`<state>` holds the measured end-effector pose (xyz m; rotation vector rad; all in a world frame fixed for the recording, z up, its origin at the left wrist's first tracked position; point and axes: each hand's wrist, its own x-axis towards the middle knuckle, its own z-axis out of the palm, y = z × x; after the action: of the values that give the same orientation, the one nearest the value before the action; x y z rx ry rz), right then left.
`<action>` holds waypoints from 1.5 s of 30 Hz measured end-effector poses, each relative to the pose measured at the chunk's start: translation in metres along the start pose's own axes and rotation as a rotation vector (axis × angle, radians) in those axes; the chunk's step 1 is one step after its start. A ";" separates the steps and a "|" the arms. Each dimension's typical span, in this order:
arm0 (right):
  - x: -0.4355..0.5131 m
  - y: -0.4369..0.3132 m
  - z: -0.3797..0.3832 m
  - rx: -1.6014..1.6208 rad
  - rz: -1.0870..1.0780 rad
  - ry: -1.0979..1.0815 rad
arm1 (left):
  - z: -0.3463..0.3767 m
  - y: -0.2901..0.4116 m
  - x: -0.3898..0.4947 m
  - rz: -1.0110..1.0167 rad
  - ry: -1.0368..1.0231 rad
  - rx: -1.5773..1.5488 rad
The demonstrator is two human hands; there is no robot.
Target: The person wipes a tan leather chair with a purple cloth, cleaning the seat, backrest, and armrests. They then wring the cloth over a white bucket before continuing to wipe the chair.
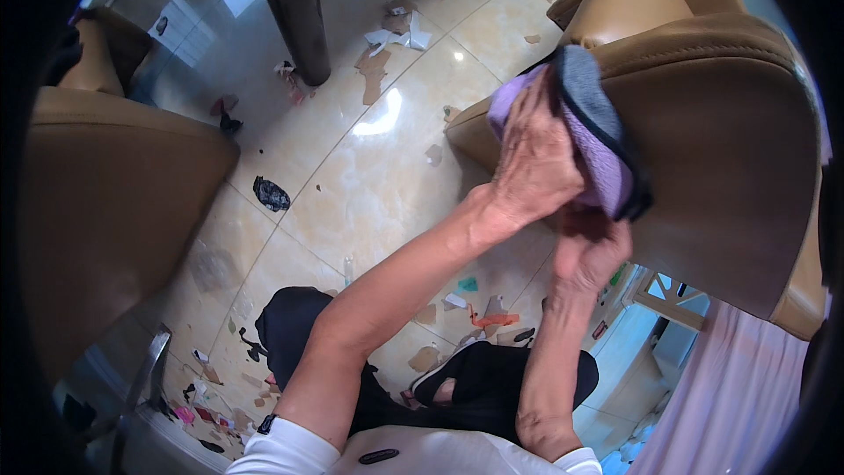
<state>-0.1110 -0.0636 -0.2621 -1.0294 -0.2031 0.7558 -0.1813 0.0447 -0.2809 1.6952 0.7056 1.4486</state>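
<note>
A purple fleecy cloth item (603,165) with a grey side and a dark edging is bunched up in front of a brown leather-like chair back (719,178). My left hand (537,152) grips it from the left, with the back of the hand towards the camera and the fingertips hidden in its folds. Below, my right hand (593,244) is at the lower end of the cloth; its fingers are blurred and partly covered, so their hold cannot be made out.
Paper scraps (372,72) and a crumpled black plastic piece (271,193) lie on the tiled floor (369,198). A dark furniture leg (297,20) stands ahead. Another brown chair (125,204) is at left, a metal leg (148,363) at lower left, a pale curtain (732,389) at lower right.
</note>
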 end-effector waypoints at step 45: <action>0.084 0.176 -0.108 -0.281 0.208 0.182 | -0.015 -0.186 -0.079 -0.465 -0.446 0.030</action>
<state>-0.0799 -0.0329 -0.4801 -1.3949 -0.0455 0.8304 -0.1974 0.0835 -0.4794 1.6553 0.8013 0.7122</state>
